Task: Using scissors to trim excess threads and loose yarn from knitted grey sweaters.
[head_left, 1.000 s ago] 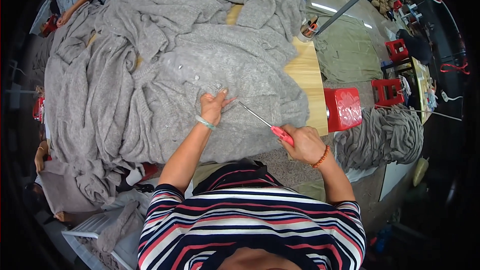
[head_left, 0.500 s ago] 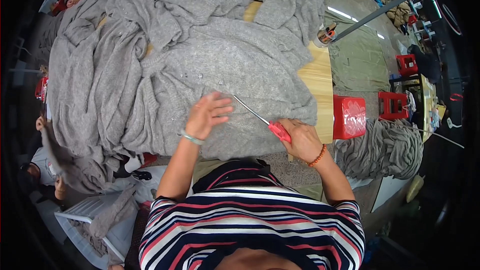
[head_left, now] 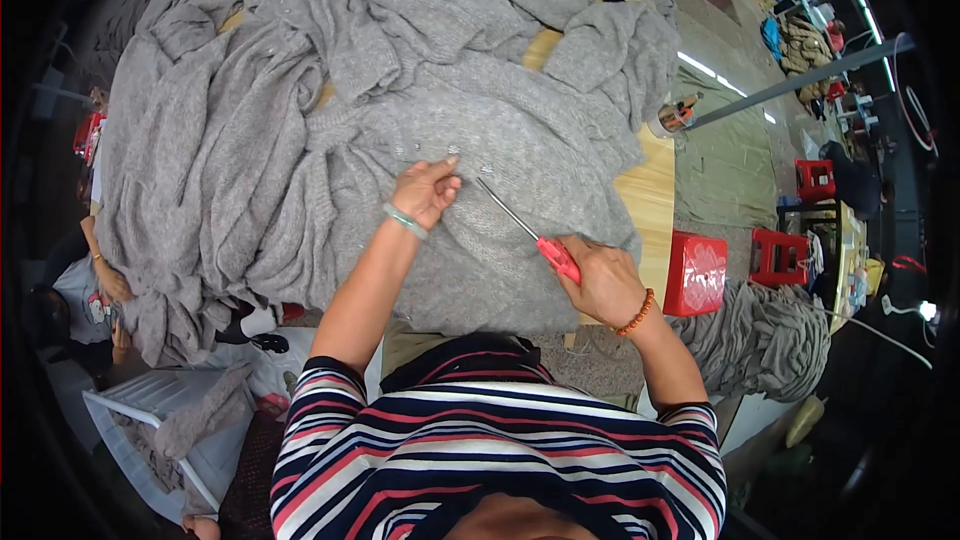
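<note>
At the lower left of the frame stands a white crate (head_left: pixel 120 440), and above it grey knitwear (head_left: pixel 230 150) spreads in folds across the left and centre. Near the middle, the left grip (head_left: pixel 450 175) is loosely curled over this knit, thumb close to a row of silvery spots (head_left: pixel 487 170); whether it pinches any cloth I cannot tell. Just right of it, a red-handled tool (head_left: pixel 556 256) slants up and leftward, its slim metal tip beside the rightmost spot. Its handle sits closed inside the right grip (head_left: pixel 605 280), right of centre, with knit beyond. Farther right come the bare wood of the desk (head_left: pixel 655 190), a cup of tools (head_left: pixel 668 120) and a red stool (head_left: pixel 697 275)
</note>
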